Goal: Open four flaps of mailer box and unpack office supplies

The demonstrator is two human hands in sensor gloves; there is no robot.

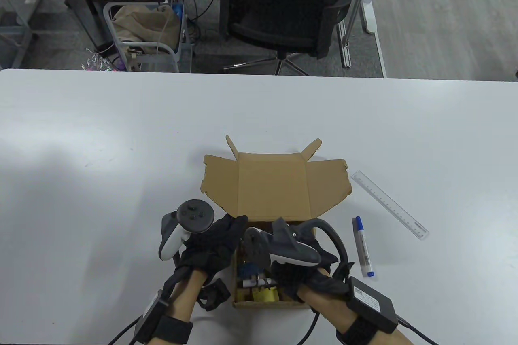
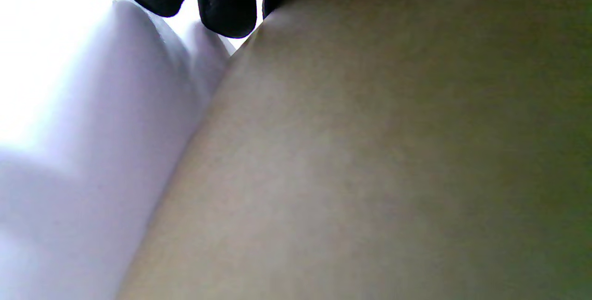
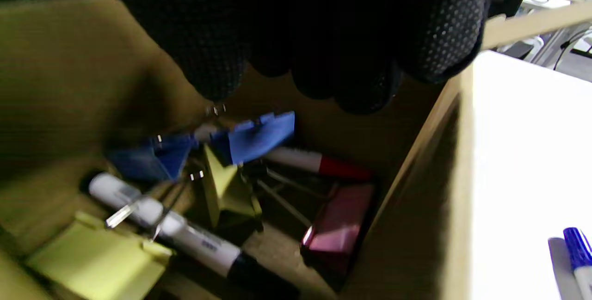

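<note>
Your right hand (image 1: 297, 264) reaches down into the open mailer box (image 1: 269, 199). In the right wrist view its fingers (image 3: 351, 59) hang above the contents with nothing visibly between them; whether they are closing on an item cannot be told. Your left hand (image 1: 210, 244) lies against the box's left outer wall, its fingertips (image 2: 226, 9) straight beside the cardboard, apparently bracing the box so it does not slide while you reach in.

The box sits near the table's (image 1: 101, 138) front edge, roughly at its middle, flaps folded outward and the lid laid back toward the far edge, which leaves the interior clear for access. Inside lie blue binder clips (image 3: 252, 140), a yellow clip (image 3: 226, 189), a pink clip (image 3: 337, 226), a red-capped marker (image 3: 314, 161), a black-capped marker (image 3: 185, 230) and a yellow sticky-note pad (image 3: 97, 260).

Two items already lie on the table right of the box: a blue-capped marker (image 1: 363, 252) just beside it, and a clear ruler (image 1: 388, 204) farther out. Most supplies appear to remain to be unpacked.
</note>
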